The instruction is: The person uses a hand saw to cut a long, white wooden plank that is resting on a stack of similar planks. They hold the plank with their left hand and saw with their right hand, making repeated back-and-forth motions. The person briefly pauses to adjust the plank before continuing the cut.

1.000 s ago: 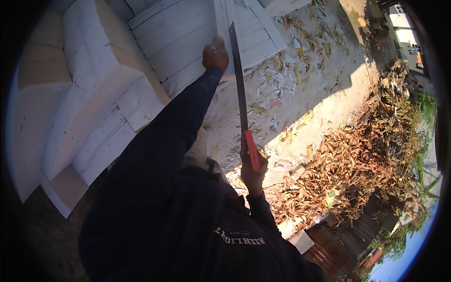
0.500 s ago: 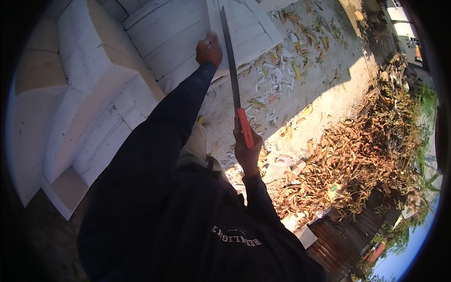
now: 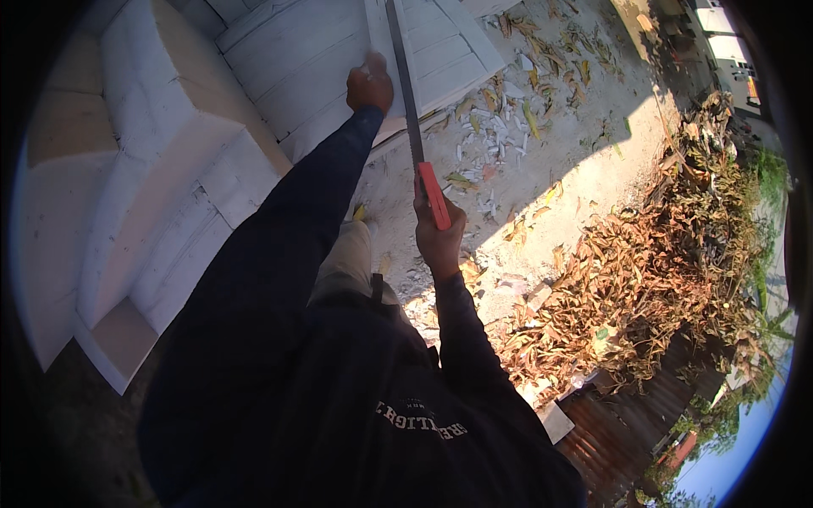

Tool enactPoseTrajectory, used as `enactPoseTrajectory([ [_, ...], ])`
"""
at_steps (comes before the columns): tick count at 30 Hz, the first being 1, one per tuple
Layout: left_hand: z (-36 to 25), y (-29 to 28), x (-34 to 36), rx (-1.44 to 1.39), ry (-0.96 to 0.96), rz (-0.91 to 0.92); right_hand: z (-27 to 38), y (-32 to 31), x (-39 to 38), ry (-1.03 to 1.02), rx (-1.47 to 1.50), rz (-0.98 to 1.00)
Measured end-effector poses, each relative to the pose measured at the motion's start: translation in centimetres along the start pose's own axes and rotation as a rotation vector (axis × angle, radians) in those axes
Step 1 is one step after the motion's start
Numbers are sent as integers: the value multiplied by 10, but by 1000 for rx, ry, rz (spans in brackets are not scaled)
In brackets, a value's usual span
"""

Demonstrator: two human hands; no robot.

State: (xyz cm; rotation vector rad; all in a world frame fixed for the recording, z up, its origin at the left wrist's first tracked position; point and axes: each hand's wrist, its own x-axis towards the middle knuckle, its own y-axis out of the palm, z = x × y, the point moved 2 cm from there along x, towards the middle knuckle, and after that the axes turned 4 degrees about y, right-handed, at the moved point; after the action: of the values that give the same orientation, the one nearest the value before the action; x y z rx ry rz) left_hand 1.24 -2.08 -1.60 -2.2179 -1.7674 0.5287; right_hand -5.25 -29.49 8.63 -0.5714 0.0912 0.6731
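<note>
A handsaw with a long dark toothed blade and a red handle points away from me at top centre. My right hand is closed around its handle. Just left of the blade, my left hand is closed at the near end of a narrow white strip, which runs along beside the saw and out of the top of the view. Beneath the strip lies a white planked panel. The blade's far end is cut off by the top edge, so its contact with the strip is hard to judge.
White stacked blocks or boxes rise on the left. White scraps and leaves litter the ground right of the panel. A large heap of dry leaves lies at the right, with rusty corrugated sheets below it.
My right hand has pushed the saw forward, away from me, its handle now higher in view. The left hand stays closed at the strip, with only a slight shift.
</note>
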Motion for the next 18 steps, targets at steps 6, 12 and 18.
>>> enactPoseTrajectory([
  [6,3,-11,12,39,-32,33,-31,7,-43,-152,64,-121],
  [12,6,-10,10,96,30,-27,-18,-2,-44,-29,68,-53],
  [18,0,-8,12,37,28,24,16,15,34,-164,107,-33],
])
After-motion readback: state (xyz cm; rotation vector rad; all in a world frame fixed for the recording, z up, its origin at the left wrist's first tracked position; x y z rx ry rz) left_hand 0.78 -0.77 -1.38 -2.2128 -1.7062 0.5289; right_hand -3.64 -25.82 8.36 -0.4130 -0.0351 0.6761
